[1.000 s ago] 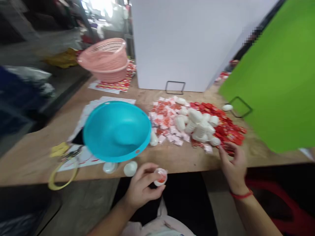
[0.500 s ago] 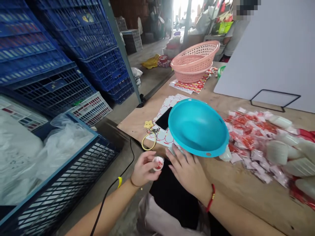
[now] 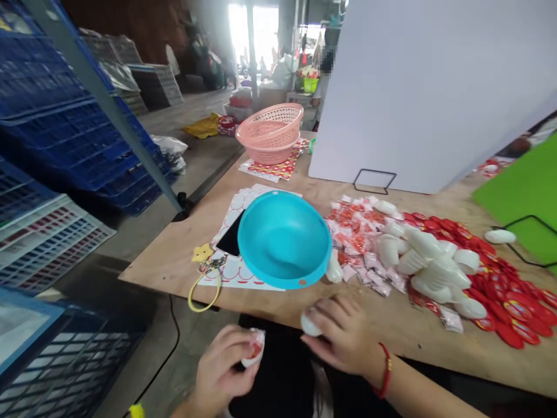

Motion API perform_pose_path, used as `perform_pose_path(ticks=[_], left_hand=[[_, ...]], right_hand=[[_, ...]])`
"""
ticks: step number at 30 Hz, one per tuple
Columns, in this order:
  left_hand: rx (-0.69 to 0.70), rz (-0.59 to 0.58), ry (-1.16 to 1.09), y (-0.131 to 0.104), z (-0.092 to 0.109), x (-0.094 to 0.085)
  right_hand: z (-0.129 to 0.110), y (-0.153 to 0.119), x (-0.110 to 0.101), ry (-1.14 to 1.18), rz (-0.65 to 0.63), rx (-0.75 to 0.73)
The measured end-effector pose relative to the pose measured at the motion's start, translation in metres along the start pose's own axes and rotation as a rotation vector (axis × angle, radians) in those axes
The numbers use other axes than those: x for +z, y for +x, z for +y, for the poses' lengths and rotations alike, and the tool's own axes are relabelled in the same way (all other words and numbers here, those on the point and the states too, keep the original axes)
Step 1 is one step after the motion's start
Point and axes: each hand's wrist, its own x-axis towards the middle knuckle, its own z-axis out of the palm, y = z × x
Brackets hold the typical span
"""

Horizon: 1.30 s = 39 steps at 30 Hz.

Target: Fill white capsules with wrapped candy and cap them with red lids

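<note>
My left hand [image 3: 224, 366] is closed around a small white plastic cup [image 3: 251, 362], tilted so its mouth shows. A clear packet with red contents [image 3: 256, 345] sits inside the cup, partly sticking out. Above the table's front edge, my right hand [image 3: 342, 334] has its fingers curled over a rounded white plastic shell [image 3: 308, 325], whose far side is hidden by the fingers. Beyond both hands stands a turquoise bowl [image 3: 282, 232]. To its right are heaped red-and-white packets [image 3: 359, 232] and white plastic shells [image 3: 439, 267].
Red flat pieces [image 3: 517, 307] spread over the right of the wooden table [image 3: 174, 249]. A phone [image 3: 230, 235] and a yellow key ring [image 3: 204, 296] lie left of the bowl. Pink baskets [image 3: 272, 130] stand behind, beside a white board [image 3: 404, 98]. Blue crates [image 3: 87, 145] are stacked left.
The view has swung right, bringing red pieces and a green board into sight. My right hand, earlier spread by the bowl's rim, is now curled around a white shell. My left hand keeps the cup.
</note>
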Motion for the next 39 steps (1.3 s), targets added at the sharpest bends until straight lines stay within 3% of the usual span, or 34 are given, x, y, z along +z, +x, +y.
perform_pose_path(ticks=[2, 4, 6, 8, 11, 15, 19, 22, 25, 27, 28, 29, 32, 35, 39], left_hand=[[0.017, 0.027, -0.079, 0.0, 0.015, 0.022], [0.02, 0.077, -0.16, 0.001, 0.032, 0.046], [0.011, 0.097, -0.242, 0.004, 0.05, 0.071], [-0.022, 0.078, -0.305, 0.007, 0.066, 0.092], [-0.079, 0.065, -0.366, 0.005, 0.079, 0.118], [-0.138, 0.043, -0.389, 0.0, 0.081, 0.138], [-0.178, -0.008, -0.354, 0.008, 0.077, 0.142], [-0.156, -0.038, -0.327, 0.021, 0.075, 0.142], [-0.134, -0.085, -0.319, 0.032, 0.075, 0.145], [-0.132, -0.119, -0.339, 0.035, 0.077, 0.151], [-0.136, -0.133, -0.353, 0.035, 0.079, 0.154], [-0.142, -0.143, -0.368, 0.035, 0.081, 0.158], [-0.137, -0.165, -0.416, 0.036, 0.089, 0.17], [-0.124, -0.176, -0.461, 0.043, 0.1, 0.177], [-0.125, -0.116, -0.523, 0.062, 0.117, 0.18]], right_hand=[[0.035, -0.009, -0.018, -0.088, 0.14, 0.127], [0.071, -0.002, -0.027, -0.204, 0.16, 0.288], [0.102, 0.017, -0.028, -0.263, 0.048, 0.414], [0.123, 0.038, -0.023, -0.306, -0.144, 0.506], [0.134, 0.056, -0.015, -0.308, -0.342, 0.514], [0.127, 0.045, -0.02, -0.251, -0.351, 0.459], [0.113, 0.006, -0.051, -0.214, -0.204, 0.468], [0.111, -0.045, -0.087, -0.245, 0.037, 0.537], [0.122, -0.116, -0.126, -0.395, 0.338, 0.738], [0.135, -0.166, -0.149, -0.504, 0.398, 0.969], [0.141, -0.19, -0.159, -0.532, 0.382, 1.089], [0.147, -0.211, -0.167, -0.497, 0.285, 1.164], [0.158, -0.252, -0.18, -0.426, -0.012, 1.192], [0.157, -0.264, -0.178, -0.419, -0.137, 1.12], [0.151, -0.261, -0.17, -0.561, -0.132, 1.013]])
